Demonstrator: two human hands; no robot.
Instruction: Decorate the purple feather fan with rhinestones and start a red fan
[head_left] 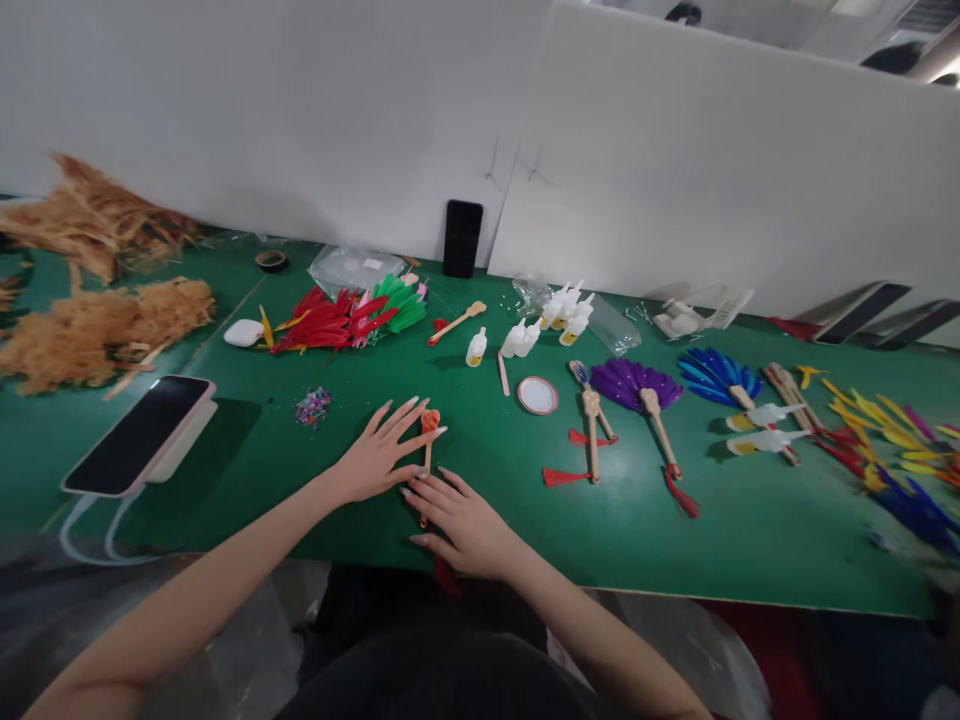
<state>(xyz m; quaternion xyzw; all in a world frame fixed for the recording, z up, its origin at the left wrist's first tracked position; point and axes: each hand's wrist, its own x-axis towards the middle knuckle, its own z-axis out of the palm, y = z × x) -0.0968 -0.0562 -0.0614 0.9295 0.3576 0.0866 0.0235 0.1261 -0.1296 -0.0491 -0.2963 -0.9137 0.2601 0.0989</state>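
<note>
My left hand (379, 455) lies flat on the green table (300, 480) with fingers spread, fingertips touching the orange-red head of a small wooden fan handle (429, 425). My right hand (461, 520) rests just below it, fingers stretched out flat over the lower part of the same stick. A red tassel (444, 575) peeks out under my right hand at the table's front edge.
Red and green feathers (341, 315), glue bottles (525, 335), a round lid (538, 395), a purple feather fan (637, 385), a blue fan (716, 375) and loose feathers (892, 430) lie beyond. A phone on a stand (139, 435) and straw-coloured fluff (97, 330) sit left. White partition boards stand behind.
</note>
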